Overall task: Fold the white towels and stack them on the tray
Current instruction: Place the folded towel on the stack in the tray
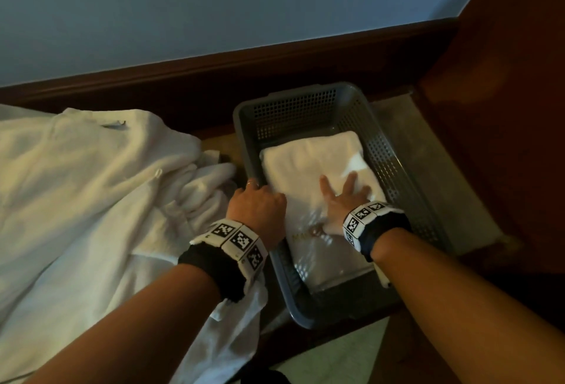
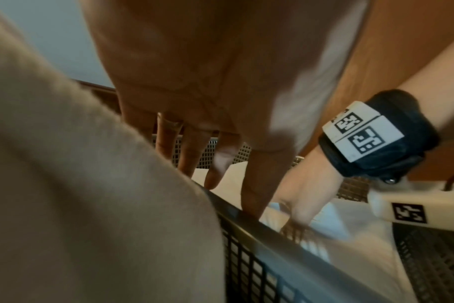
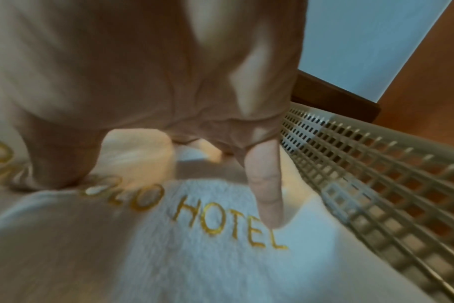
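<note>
A grey perforated tray (image 1: 290,114) stands on the floor by the wall, and a folded white towel (image 1: 305,163) with gold embroidered lettering lies inside it. My right hand (image 1: 342,192) lies flat on the towel with its fingers spread and presses down; in the right wrist view a fingertip (image 3: 267,205) touches the towel (image 3: 194,256) next to the word HOTEL. My left hand (image 1: 260,203) is at the tray's left rim (image 2: 285,235). Its straight fingers (image 2: 252,184) point down beside the towel's edge and hold nothing. A heap of unfolded white towels (image 1: 91,184) lies left of the tray.
A dark wooden skirting board (image 1: 214,77) runs under the blue wall behind the tray. A brown wooden panel (image 1: 504,108) rises close on the right. The tray's mesh wall (image 3: 376,174) sits just right of my right hand. Pale stone floor (image 1: 342,359) shows near me.
</note>
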`<action>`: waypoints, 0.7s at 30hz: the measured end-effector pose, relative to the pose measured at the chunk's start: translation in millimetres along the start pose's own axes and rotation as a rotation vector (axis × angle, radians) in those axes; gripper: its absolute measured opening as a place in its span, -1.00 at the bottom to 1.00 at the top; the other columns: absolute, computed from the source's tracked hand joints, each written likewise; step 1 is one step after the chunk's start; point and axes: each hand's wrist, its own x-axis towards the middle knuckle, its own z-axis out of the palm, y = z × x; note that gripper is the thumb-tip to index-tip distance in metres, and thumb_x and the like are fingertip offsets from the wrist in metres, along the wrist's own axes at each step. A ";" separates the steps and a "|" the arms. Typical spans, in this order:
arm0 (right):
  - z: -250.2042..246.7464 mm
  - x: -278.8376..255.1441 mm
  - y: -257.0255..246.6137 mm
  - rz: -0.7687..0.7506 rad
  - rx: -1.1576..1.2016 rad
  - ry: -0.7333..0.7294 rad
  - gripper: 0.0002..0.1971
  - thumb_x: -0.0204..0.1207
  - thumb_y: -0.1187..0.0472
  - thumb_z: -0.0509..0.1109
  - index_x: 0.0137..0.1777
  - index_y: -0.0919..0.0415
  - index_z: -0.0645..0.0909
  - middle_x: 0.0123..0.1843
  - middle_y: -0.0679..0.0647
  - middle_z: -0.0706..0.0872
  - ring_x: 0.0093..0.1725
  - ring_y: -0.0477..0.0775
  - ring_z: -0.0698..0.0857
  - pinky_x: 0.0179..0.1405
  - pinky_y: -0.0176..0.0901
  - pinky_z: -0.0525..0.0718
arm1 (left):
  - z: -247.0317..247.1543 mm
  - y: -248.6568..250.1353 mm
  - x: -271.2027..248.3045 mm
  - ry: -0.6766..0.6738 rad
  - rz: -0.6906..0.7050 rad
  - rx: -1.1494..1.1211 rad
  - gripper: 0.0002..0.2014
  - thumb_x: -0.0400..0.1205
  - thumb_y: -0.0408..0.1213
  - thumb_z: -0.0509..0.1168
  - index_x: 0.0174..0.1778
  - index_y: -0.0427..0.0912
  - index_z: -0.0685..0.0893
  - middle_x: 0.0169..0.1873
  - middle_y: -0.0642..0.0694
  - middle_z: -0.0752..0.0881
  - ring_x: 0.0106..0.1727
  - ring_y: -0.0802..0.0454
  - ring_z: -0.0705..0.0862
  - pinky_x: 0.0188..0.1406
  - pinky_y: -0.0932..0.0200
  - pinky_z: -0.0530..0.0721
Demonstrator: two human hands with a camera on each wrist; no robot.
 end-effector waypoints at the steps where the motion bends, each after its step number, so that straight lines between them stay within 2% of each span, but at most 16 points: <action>1: -1.7 4.2 -1.9 0.003 0.006 0.004 0.22 0.40 -0.29 0.52 0.65 -0.26 -0.48 0.61 0.41 -0.59 0.59 0.77 -0.24 0.48 0.69 0.18 | 1.5 -0.3 0.3 -0.001 0.006 0.015 -0.62 0.66 -0.07 0.33 0.39 -0.08 0.64 0.33 -0.13 0.65 0.48 -0.23 0.43 0.35 -0.14 0.54; 11: -34.2 37.0 -18.2 0.017 0.042 -0.029 0.36 0.21 -0.40 0.59 0.61 -0.33 -0.52 0.60 0.36 -0.64 0.58 0.79 -0.23 0.45 0.73 0.17 | 5.4 -1.3 0.9 -0.029 0.024 0.059 -0.63 0.67 -0.06 0.31 0.39 -0.04 0.60 0.39 -0.12 0.59 0.56 -0.22 0.34 0.40 -0.09 0.51; 16: -32.4 33.1 -16.4 0.000 0.027 -0.041 0.34 0.19 -0.43 0.57 0.62 -0.34 -0.47 0.62 0.31 -0.63 0.60 0.76 -0.19 0.48 0.69 0.18 | 4.6 0.9 1.0 -0.043 0.027 0.063 -0.64 0.69 -0.08 0.31 0.38 -0.07 0.61 0.39 -0.13 0.59 0.55 -0.22 0.34 0.39 -0.10 0.51; 18: -37.3 27.4 -11.0 -0.008 -0.022 -0.040 0.28 0.20 -0.48 0.51 0.66 -0.31 -0.39 0.67 0.31 -0.53 0.62 0.72 -0.07 0.51 0.60 0.24 | -0.3 0.1 -1.4 -0.052 0.040 0.046 -0.63 0.68 -0.06 0.32 0.37 -0.10 0.62 0.37 -0.13 0.61 0.53 -0.23 0.40 0.40 -0.13 0.50; 19: -44.4 22.5 -8.9 -0.023 -0.045 -0.037 0.23 0.20 -0.51 0.46 0.69 -0.27 -0.29 0.71 0.32 -0.40 0.63 0.68 0.05 0.51 0.54 0.31 | -4.8 -1.8 -3.3 -0.045 0.047 0.019 -0.63 0.67 -0.04 0.32 0.35 -0.10 0.63 0.34 -0.14 0.63 0.49 -0.23 0.45 0.38 -0.14 0.51; 21: -64.8 9.0 -8.0 -0.094 -0.050 0.002 0.04 0.29 -0.49 0.38 0.70 -0.09 0.09 0.72 0.30 0.07 0.56 0.50 0.36 0.45 0.36 0.48 | -19.0 -10.4 -10.7 -0.013 0.055 -0.041 -0.65 0.66 -0.01 0.32 0.30 -0.08 0.64 0.26 -0.15 0.68 0.39 -0.21 0.58 0.29 -0.13 0.57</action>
